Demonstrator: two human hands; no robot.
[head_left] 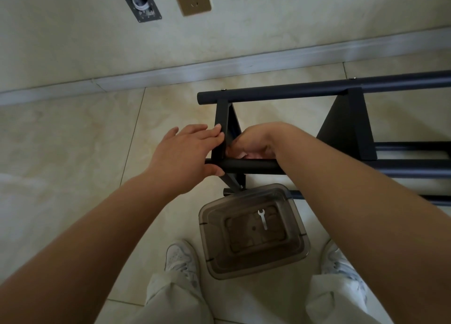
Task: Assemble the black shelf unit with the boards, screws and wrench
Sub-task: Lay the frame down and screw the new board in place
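— Where's the shelf unit?
— On its side on the floor tiles. Left hand flat, fingers straight against the end board.
— Right hand?
— Curled inside; can't tell what it grips.

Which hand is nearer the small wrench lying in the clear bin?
Right. The right hand is tucked behind the black board, more directly above the wrench in the bin. The left hand presses the board's other side, farther left.
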